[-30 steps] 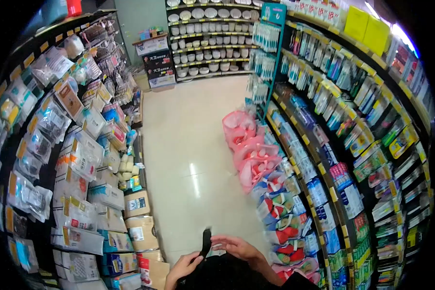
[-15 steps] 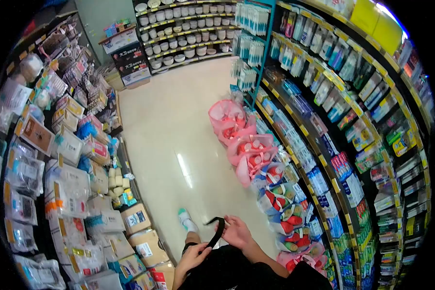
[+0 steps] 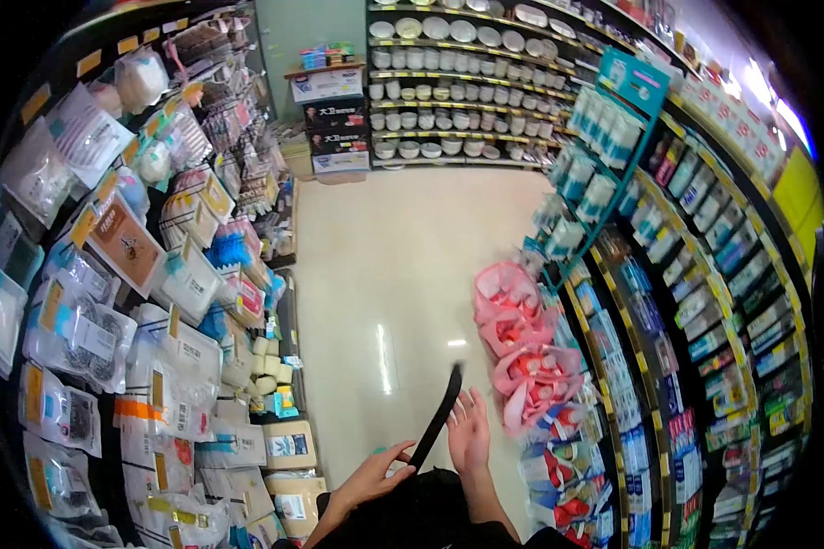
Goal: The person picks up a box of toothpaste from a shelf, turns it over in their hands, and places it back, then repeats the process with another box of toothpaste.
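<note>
My left hand [image 3: 375,476] pinches the lower end of a black strap [image 3: 438,419] between thumb and fingers, low in the middle of the head view. The strap slants up and to the right in a slight curve, with its far end free. Just right of it is my right hand [image 3: 470,434], open, palm toward the strap and fingers pointing up. Whether this hand touches the strap, I cannot tell. Below both hands, dark clothing hides part of the floor.
Packaged goods [image 3: 188,352] hang along the left shelving. Pink bags with red bottles [image 3: 533,366] stand on the floor at the right, below shelves of boxes [image 3: 627,393]. White bowls [image 3: 449,121] line the back shelves. Stacked cartons [image 3: 339,123] stand at back left.
The view has turned left, so the shelves appear further right. The strap, formerly bent near my right hand, now points upward more straight. My right hand has raised its fingers.
</note>
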`<move>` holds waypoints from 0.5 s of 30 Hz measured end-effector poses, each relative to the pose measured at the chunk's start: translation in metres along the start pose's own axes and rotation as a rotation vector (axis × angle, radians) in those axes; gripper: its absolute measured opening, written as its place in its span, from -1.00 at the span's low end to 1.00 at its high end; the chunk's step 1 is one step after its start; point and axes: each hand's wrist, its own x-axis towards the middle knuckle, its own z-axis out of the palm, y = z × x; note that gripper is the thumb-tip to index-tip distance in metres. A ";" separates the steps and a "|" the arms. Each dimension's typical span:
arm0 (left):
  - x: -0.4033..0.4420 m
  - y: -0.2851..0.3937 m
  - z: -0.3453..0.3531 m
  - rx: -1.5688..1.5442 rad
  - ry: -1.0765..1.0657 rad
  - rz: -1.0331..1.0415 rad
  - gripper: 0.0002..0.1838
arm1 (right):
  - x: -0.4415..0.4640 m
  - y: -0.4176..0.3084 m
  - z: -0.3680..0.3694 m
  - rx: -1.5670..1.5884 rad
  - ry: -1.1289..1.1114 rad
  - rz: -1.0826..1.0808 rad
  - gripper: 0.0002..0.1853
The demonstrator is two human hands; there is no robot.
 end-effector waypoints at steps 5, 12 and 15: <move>0.031 -0.036 -0.035 0.019 0.010 0.025 -0.42 | 0.015 0.001 0.047 -0.585 -0.523 0.081 -0.28; 0.096 -0.067 -0.070 0.032 0.035 0.051 -0.59 | 0.100 0.022 0.028 -0.688 -0.326 0.187 -0.57; 0.127 -0.065 -0.093 0.004 0.004 -0.104 -0.59 | 0.145 0.038 0.017 -0.675 -0.110 0.190 -0.70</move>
